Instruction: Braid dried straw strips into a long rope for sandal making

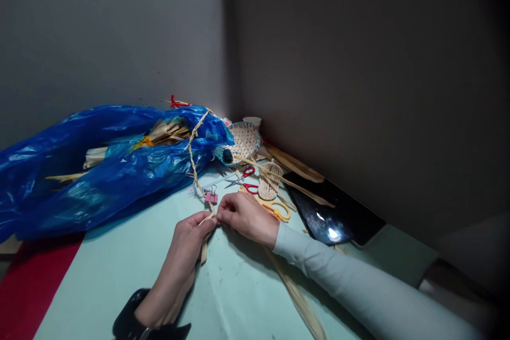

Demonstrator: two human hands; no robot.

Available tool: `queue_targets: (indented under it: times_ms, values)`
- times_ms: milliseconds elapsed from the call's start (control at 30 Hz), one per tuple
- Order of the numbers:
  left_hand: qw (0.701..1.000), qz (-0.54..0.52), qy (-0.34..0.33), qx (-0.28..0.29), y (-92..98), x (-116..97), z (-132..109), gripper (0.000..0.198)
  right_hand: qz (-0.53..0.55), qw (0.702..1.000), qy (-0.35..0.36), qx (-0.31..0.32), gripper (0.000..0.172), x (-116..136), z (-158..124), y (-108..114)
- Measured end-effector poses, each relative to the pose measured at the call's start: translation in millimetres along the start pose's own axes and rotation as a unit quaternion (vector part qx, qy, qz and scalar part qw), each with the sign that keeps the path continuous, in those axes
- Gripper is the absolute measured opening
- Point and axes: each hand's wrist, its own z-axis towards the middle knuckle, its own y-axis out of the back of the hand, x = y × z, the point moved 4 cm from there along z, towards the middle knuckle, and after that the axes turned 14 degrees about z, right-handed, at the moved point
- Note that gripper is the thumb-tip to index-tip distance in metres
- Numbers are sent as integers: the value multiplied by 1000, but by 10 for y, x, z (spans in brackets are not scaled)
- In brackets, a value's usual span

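A thin braid of pale dried straw (pixel 193 164) runs from the top of the blue bag down to my hands. A pink binder clip (pixel 211 197) grips it just above my fingers. My left hand (pixel 190 236), with a black watch at the wrist, is closed in a pinch on the lower end of the braid. My right hand (pixel 247 216) pinches beside it, fingertips touching the left ones, on the strands of the same braid. A loose flat strand end hangs below my left fingers. Another long straw strip (pixel 297 297) passes under my right forearm.
A blue plastic bag (pixel 131 180) with straw bundles fills the left. Beyond my hands lie red-handled scissors (pixel 249 187), yellow-handled scissors (pixel 282 211), a small woven sole-shaped piece (pixel 270 180), a woven basket (pixel 246 141) and a dark tablet (pixel 319 218). Walls meet behind the table.
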Motion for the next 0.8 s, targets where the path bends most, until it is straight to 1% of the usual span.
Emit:
queue_targets:
  times_ms: [67,167,233,300,433,567,633,733,800]
  values:
    - [1000,12,8,3,15,20,-6,24,-64,998,5,-25,14,15,-40,-19]
    - [1000,13,26,1,30,37,-29,31,-159,986,10,-55,18,56,-104,-61]
    - [1000,21,18,1,24,29,-48,29,-196,979,17,-58,20,79,-127,-92]
    - [999,45,-2,-9,16,18,-65,30,-209,976,23,-52,21,87,-134,-118]
    - [991,113,-52,-52,4,0,-92,34,-189,980,42,-37,25,74,-132,-175]
    - [972,184,-119,-83,-8,-36,-136,29,-145,989,18,-33,20,47,-130,-201]
    - [957,238,-132,-105,-10,-52,-168,25,-112,993,6,-30,17,50,-124,-192]
    - [923,325,-145,-145,-15,-90,-226,19,-55,998,-1,-18,16,61,-104,-169]
    - [900,377,-150,-156,-27,-116,-260,18,-37,999,-3,-14,16,58,-86,-159]
